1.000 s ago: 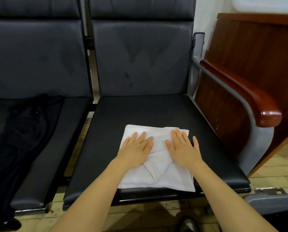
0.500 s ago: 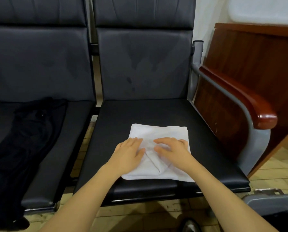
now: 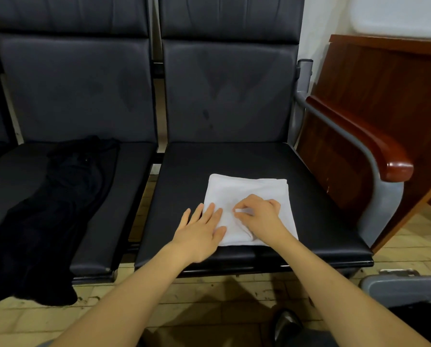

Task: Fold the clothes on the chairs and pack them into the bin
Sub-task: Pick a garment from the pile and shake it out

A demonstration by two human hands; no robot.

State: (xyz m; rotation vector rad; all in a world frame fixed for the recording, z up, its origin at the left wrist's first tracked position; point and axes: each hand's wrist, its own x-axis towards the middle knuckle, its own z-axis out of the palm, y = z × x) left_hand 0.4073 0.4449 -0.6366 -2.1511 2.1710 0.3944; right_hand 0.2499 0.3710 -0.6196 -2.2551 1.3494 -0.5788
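On the right-hand seat (image 3: pixel 234 169) of the black padded chairs, toward its front edge, lies the white garment (image 3: pixel 247 194), already folded into a flat, roughly square packet with a loose diagonal flap near its front. The left hand (image 3: pixel 201 230) rests with fingers straight and spread, its fingertips on the packet's left edge and its palm on the seat beside it. The right hand (image 3: pixel 258 215) sits on the middle of the packet with fingers curled, thumb and forefinger pinching a small ridge of the cloth. The fabric looks thin, soft and light, with no stiffness of its own, so the packet will likely sag and spill open if lifted by one corner or by that pinched ridge alone. A safer hold, in my judgement, is from both side edges with fingers slid under the packet, keeping the flap trapped beneath a thumb. The smooth seat should let it slide easily. A black garment (image 3: pixel 66 204) lies unfolded on the left seat (image 3: pixel 131 176), draping over the front onto the tiled floor (image 3: pixel 209 296); it too looks limp. A grey container's rim (image 3: pixel 404 284) shows at lower right, possibly the bin.
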